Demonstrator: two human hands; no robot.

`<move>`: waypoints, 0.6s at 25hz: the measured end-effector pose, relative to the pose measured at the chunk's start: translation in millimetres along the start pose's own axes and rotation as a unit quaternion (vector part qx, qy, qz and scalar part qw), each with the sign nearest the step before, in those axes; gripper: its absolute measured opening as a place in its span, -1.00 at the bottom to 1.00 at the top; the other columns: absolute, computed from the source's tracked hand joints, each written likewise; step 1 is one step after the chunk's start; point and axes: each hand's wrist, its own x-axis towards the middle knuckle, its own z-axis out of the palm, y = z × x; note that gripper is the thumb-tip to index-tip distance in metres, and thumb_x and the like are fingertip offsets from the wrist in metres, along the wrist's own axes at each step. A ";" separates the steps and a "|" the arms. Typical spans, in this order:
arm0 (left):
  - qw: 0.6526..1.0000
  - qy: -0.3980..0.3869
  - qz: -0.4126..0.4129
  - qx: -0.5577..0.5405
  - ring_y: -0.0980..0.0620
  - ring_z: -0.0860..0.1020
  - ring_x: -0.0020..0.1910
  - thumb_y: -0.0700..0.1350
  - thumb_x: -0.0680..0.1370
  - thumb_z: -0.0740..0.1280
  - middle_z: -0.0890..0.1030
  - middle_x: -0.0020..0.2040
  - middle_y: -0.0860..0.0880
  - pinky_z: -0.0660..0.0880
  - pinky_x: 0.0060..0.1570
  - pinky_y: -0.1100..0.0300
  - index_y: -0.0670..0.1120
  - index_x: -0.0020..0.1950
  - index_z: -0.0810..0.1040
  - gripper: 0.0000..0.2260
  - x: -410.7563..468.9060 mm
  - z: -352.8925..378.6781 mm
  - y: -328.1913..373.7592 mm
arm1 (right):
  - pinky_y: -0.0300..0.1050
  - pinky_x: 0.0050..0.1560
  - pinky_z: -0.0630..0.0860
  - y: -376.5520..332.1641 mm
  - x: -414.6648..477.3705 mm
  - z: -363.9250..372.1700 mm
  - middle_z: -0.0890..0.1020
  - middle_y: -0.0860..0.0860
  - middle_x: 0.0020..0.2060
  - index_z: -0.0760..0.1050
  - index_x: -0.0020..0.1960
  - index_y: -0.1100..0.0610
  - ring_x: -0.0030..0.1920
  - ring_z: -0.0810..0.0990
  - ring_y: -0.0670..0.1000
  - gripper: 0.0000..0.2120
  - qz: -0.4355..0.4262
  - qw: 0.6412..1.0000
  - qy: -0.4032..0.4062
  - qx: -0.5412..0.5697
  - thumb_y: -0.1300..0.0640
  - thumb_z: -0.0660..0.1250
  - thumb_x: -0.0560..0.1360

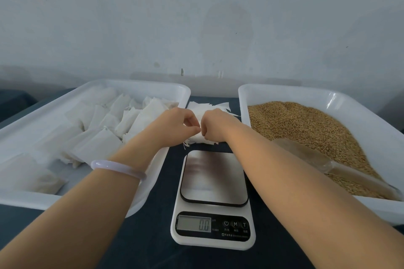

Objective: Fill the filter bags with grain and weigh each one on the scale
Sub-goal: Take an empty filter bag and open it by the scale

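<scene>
White, thin-fabric empty filter bags point(197, 109) lie in a loose heap on the dark table point(153, 236), between the two trays and just beyond the scale point(213, 178). Both forearms reach straight forward, one on each side of the scale, and converge above the heap. The left hand point(180, 123) and right hand point(215, 124) sit knuckles-up and nearly touch. Their fingers curl down, with thumbs and fingertips drawn together on top of the heap. They seem to pinch the edge of one bag between them, though the hands hide the exact grip. A pale bracelet point(119, 168) circles the left wrist. The scale's display shows zeros. The left tray point(26, 200) holds filled bags point(98, 144). The right tray point(247, 91) holds grain point(306, 124), and a clear scoop point(328, 159) lies in it.
</scene>
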 end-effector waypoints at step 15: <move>1.000 -0.017 -0.011 -0.003 0.09 0.51 0.05 -0.14 0.52 0.29 0.60 -0.03 0.11 0.39 0.00 0.25 -0.01 -0.04 0.52 -0.93 -4.3 -0.4 2.4 | -0.20 -0.27 0.42 39.6 -42.3 -30.8 0.61 -0.03 -0.09 0.57 0.00 0.10 -0.15 0.57 -0.06 -0.75 0.083 0.921 0.131 0.358 0.29 0.20 0.43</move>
